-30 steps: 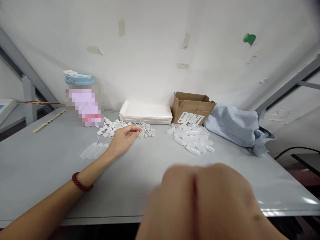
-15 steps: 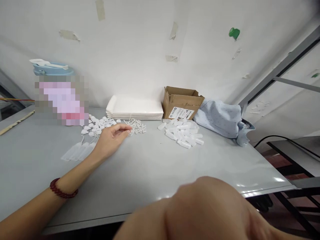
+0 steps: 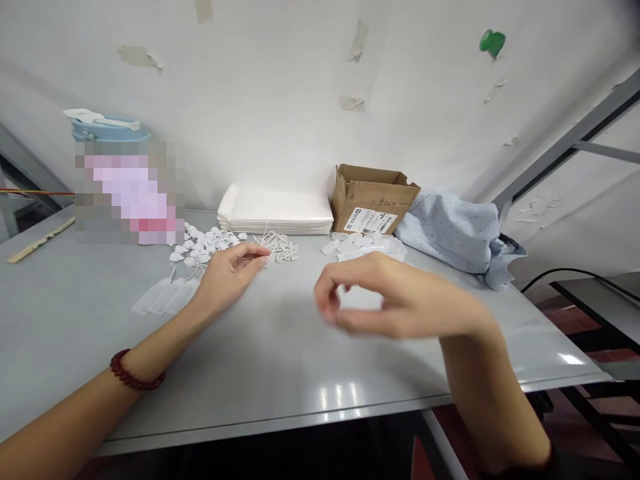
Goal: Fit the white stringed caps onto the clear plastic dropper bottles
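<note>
My left hand (image 3: 227,273) rests on the grey table (image 3: 280,360), a dark red bead bracelet (image 3: 134,373) on its wrist. Its thumb and fingers are pinched together at the edge of a small heap of white string loops (image 3: 280,247); what they grip is too small to make out. My right hand (image 3: 395,300) hovers above the table's middle, fingers loosely curled in a ring, tips a little apart, nothing visible in them. Just behind it lies a pile of small clear plastic tubes (image 3: 365,245).
Small white caps (image 3: 203,241) and several flat clear tubes (image 3: 163,297) lie left of my left hand. Along the wall stand a blue-lidded jug (image 3: 107,127), stacked white sheets (image 3: 275,213), an open cardboard box (image 3: 373,200) and a light-blue cloth (image 3: 460,233).
My right hand, earlier a blur close under the camera, has moved forward over the table's middle with its fingers curled. The left hand stays at the string loops.
</note>
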The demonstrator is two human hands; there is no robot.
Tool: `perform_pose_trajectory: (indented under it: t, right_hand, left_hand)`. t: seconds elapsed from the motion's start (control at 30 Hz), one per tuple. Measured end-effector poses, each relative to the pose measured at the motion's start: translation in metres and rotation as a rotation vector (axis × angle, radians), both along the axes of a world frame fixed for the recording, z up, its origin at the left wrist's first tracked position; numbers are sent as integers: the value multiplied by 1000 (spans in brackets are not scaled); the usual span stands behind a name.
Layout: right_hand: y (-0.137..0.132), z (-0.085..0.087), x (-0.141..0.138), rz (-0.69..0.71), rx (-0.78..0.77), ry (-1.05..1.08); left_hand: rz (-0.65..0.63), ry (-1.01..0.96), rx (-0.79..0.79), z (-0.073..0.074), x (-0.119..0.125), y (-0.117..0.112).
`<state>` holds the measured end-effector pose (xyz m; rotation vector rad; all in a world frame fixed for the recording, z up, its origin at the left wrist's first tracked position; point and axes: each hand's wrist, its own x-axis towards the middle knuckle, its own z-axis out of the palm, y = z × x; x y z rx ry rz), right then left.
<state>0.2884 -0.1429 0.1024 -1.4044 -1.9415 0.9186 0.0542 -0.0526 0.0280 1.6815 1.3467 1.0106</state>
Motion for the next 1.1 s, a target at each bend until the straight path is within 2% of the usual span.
perform_pose_trajectory:
  t: [0.03, 0.1, 0.17, 0.3, 0.47, 0.57, 0.63, 0.77, 0.9, 1.0, 1.1]
  right_hand:
    - [14, 1, 3, 41, 31, -274]
    - [35, -4, 11, -166, 138, -721]
    - [43, -17, 19, -232, 143, -970]
    - [40, -38, 27, -195, 29, -1165]
    - [40, -39, 25, -184, -128, -1254]
    - [41, -38, 24, -155, -137, -1244]
    - [39, -39, 24, -127, -125, -1162]
    - [34, -45, 17, -38, 0, -726]
    - [30, -56, -5, 17, 183, -360]
    - [27, -68, -22, 54, 232, -199]
    - [25, -79, -33, 74, 244, -142]
  left_hand:
    - [2, 5, 11, 0, 0, 0]
    - [9, 18, 35, 0, 0, 0]
    - [4, 25, 50, -1, 0, 1]
    - [-17, 28, 49, -4, 0, 1]
    - [-15, 8, -6, -4, 1, 0]
    - [-35, -29, -47, -1, 2, -4]
    - [-71, -65, -72, 3, 3, -8]
    - [-135, -113, -72, 9, 4, -15]
    - [-154, -149, -70, 11, 5, -19]
    - [-212, -179, -58, 9, 7, -22]
    - [-293, -206, -21, 5, 10, -27]
